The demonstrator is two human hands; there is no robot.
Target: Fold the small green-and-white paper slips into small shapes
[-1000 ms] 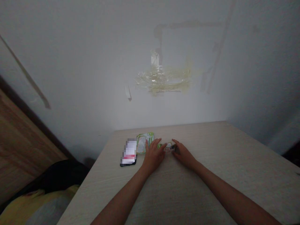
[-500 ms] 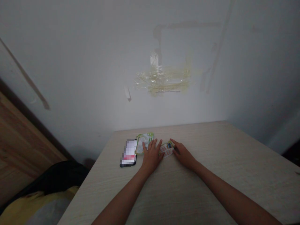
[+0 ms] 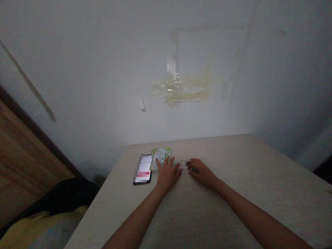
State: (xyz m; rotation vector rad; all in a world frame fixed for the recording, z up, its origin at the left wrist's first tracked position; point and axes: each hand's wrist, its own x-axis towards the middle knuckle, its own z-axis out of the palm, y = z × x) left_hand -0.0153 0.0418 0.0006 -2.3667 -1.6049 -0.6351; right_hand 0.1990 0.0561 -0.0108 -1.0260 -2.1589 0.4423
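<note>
A small printed sheet (image 3: 183,167), white with red and green print, lies between my two hands and looks bent upward. Whether it is paper or plastic I cannot tell. My left hand (image 3: 168,173) has its thumb and index finger closed at the sheet's left edge, while its other fingers spread over a green-and-white stack of printed sheets (image 3: 163,151). At the right edge, my right hand (image 3: 203,173) grips the small sheet with curled fingers. Its fingers cover that end.
Left of the stack, a phone (image 3: 143,171) with a lit, partly blurred screen lies on the pale wooden table (image 3: 220,218). A wall (image 3: 103,69) with old tape marks stands behind. Yellow and grey cloth (image 3: 44,228) and a wooden panel (image 3: 15,148) are at left.
My right hand has moved slightly left and its fingers have curled in. The left index finger has drawn down toward the thumb. The small sheet now looks narrower and bent.
</note>
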